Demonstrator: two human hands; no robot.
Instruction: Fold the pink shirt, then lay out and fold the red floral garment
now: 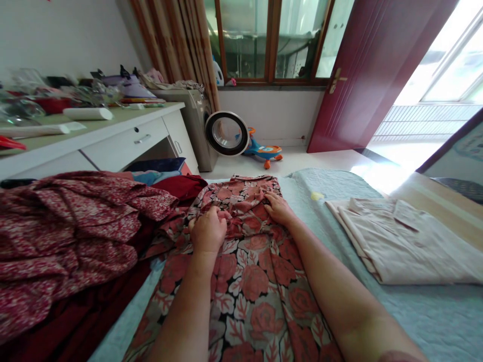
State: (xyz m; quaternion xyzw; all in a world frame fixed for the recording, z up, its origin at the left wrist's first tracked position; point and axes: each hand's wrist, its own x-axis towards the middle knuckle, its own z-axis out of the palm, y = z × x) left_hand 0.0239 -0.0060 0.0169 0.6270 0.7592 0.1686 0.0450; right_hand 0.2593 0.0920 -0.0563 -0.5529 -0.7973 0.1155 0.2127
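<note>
A floral garment (254, 281), dark with dull red roses and pale leaves, lies lengthwise in front of me on a light blue quilted bed cover (313, 241). My left hand (208, 230) is closed at its upper left part, the fingers curled into the cloth. My right hand (278, 207) rests on its upper right side, fingers stretched out over the fabric. Between the hands the cloth is wrinkled. A folded cream shirt (411, 241) with its collar showing lies to the right.
Left of the garment is a heap of red patterned cloth (71, 236) with dark red fabric. Beyond stand a cluttered white desk (124, 146), a washing machine with its round door (227, 133) open, a blue-orange ride-on toy (264, 150) and a red door (362, 65).
</note>
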